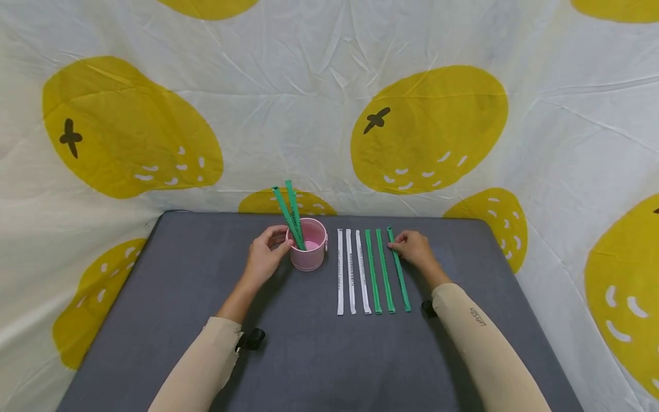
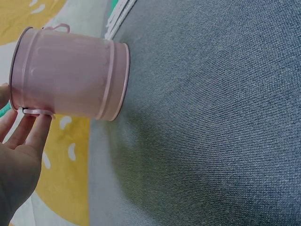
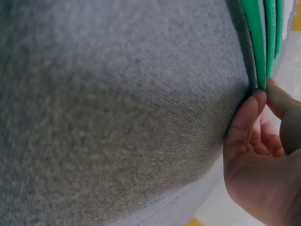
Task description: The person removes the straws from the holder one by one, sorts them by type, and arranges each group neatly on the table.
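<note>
A small pink bucket [image 1: 308, 264] stands upright near the table's far edge, with two green wrapped straws [image 1: 294, 212] leaning out of it. My left hand [image 1: 265, 257] grips its left side, thumb at the rim and fingers by a handle lug, as the left wrist view shows. Right of the bucket, three white wrapped straws [image 1: 340, 272] and then three green ones lie in a row. The rightmost green straw [image 1: 400, 274] is pinched near its far end between thumb and fingertips of my right hand [image 1: 414, 249]. Its near end appears to lie on the table.
A dark grey cloth covers the table [image 1: 319, 360]. Behind it hangs a white curtain [image 1: 288, 131] with large yellow fruit prints, close to the far edge. Dark wrist straps [image 1: 251, 339] sit at both sleeves.
</note>
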`<state>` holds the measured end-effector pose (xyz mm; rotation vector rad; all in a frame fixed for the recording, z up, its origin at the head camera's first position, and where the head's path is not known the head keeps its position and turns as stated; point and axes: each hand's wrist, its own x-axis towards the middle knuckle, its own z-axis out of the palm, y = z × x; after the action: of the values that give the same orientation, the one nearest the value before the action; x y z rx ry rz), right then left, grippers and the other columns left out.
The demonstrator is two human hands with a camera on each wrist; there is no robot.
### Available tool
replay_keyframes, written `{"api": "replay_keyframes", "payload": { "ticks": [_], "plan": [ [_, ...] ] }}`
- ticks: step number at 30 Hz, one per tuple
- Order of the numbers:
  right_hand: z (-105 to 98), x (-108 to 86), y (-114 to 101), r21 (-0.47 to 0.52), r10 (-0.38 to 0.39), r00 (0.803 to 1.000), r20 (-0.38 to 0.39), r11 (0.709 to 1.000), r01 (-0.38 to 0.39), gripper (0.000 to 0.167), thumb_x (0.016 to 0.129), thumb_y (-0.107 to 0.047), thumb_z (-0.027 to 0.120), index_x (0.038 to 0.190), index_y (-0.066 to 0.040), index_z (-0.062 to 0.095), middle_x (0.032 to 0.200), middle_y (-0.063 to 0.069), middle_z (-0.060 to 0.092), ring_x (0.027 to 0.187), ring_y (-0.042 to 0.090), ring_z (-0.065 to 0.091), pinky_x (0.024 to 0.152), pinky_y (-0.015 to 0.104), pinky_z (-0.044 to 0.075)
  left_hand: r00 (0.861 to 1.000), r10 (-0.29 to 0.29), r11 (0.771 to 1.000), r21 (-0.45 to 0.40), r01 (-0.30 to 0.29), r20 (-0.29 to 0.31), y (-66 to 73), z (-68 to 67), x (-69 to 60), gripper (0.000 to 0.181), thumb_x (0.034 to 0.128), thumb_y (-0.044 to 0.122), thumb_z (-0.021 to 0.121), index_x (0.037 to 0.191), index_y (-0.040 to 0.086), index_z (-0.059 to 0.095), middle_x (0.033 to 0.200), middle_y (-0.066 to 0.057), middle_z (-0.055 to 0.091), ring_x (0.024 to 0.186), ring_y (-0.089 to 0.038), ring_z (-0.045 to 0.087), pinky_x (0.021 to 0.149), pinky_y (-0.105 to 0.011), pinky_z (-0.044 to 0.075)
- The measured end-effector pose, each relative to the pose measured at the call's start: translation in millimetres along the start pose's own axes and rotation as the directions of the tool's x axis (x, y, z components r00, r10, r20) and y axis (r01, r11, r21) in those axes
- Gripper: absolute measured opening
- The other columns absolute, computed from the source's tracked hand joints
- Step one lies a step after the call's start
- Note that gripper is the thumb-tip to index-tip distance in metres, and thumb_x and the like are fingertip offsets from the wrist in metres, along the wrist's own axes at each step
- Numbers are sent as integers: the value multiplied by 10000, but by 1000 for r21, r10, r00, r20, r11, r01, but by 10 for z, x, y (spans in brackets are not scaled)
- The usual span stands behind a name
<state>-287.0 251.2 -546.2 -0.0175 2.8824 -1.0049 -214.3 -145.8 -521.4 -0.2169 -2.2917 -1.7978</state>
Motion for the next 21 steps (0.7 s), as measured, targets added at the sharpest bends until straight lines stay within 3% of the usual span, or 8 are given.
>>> {"api": "replay_keyframes", "payload": {
  "ticks": [4,10,16,21],
  "plan": [
    [1,-6,2,16,12,1000,-2,1000,-12,250,951,-254,764,959,-16,688,816,91,738,652,146,663,621,285,546,1000,4,1000,0,-4,5,-2,-2,-4,401,932,71,764,1301,-27,642,1263,-235,688,1147,-388,700,958,-351,594],
    [-21,10,-20,79,3,999,37,997,-6,222,957,-165,751,1018,42,698,887,153,763,697,162,721,670,324,620,1000,0,1000,-3,0,5,-15,-18,6,405,932,69,763,1305,-31,640,1265,-238,687,1150,-390,699,988,-496,570],
    [-26,1,-13,122,12,999,40,992,-16,239,958,-151,745,1044,64,691,876,160,754,702,164,706,675,319,624,1000,-5,1000,0,5,-2,-6,-15,3,389,932,78,766,1293,-12,652,1256,-227,694,1152,-382,702,995,-537,558],
    [-20,7,28,96,28,999,24,995,-30,254,948,-199,764,1044,30,710,857,124,764,676,129,699,659,296,599,1000,3,1000,-11,-3,-7,-5,-7,12,382,924,68,772,1279,-22,661,1240,-240,699,1139,-396,704,982,-488,576]
  ]
}}
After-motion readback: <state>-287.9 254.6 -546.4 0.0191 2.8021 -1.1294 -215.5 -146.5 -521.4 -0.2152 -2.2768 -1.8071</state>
